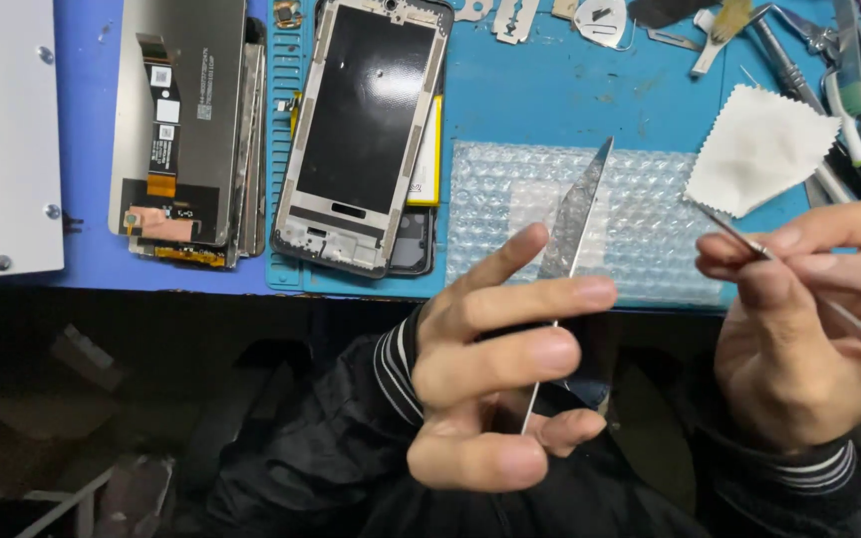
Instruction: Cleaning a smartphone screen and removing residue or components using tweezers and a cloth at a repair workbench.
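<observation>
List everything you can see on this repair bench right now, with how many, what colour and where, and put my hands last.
Work mat: one, blue, covering the bench top.
Phone frame: one, silver rim with black centre, upper middle, lying on a yellow-edged part.
Screen panels: a stack, grey-black with an orange flex strip, upper left.
Bubble wrap: one sheet, clear, on the mat right of the frame.
Cloth: one, white, zigzag-edged, upper right.
Hand tools: several, metal, top right corner; exact count unclear.
White panel: one, with screws, far left.
Thin pry sheet: one, shiny metal, pointed, held upright.
Thin metal tool: one, silver.
Left hand: holds the pry sheet.
Right hand: pinches the thin metal tool.
</observation>
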